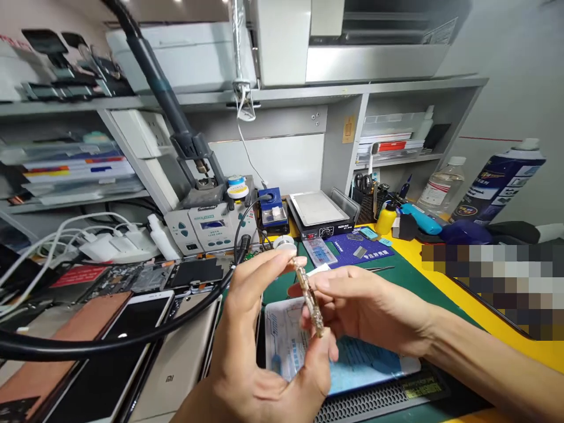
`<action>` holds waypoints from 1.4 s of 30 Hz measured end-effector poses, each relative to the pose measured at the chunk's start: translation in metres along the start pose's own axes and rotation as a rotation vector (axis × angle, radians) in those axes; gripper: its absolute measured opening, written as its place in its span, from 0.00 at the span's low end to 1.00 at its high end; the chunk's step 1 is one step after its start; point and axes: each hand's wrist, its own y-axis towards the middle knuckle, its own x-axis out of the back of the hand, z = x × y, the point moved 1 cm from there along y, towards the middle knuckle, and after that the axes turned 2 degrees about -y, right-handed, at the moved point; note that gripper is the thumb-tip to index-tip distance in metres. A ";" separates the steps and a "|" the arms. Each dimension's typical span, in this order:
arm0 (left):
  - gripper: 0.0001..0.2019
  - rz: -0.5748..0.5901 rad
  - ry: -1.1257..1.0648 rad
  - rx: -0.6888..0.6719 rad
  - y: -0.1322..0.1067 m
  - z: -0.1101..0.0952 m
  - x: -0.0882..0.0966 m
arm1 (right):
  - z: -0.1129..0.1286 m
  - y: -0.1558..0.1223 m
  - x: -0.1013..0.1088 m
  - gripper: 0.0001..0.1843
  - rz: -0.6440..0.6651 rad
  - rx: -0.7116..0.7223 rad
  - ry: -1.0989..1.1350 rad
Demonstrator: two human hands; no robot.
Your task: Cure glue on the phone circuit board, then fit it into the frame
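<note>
1. Step in hand (judged): close handling of a narrow gold-brown circuit board strip [311,299], held up in mid-air between both hands, above a printed sheet [308,346] on a green work mat [282,276]
2. Left hand [264,335]: clamped on the strip, with thumb and fingers gripping it at the upper and lower ends
3. Right hand [365,305]: brought in from the right, fingertips [315,285] against the strip, also clamped on it
4. Around the hands: a hot-air rework station [211,226] and a preheater plate [319,214] stand beyond on the yellow tabletop [440,276], with smartphones [176,364] to the left
5. Next move (judged): with both hands occupied, picking up any tool calls for one hand to release the strip first
</note>
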 end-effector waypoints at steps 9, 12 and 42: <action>0.39 0.134 0.117 -0.194 0.009 0.023 0.006 | 0.010 -0.007 0.015 0.11 -0.106 0.180 -0.057; 0.41 0.149 0.145 -0.230 0.010 0.027 0.010 | 0.013 -0.010 0.014 0.10 -0.159 0.232 -0.112; 0.11 0.293 -0.526 0.991 0.020 0.025 0.002 | 0.018 -0.010 0.017 0.13 -0.404 0.337 -0.315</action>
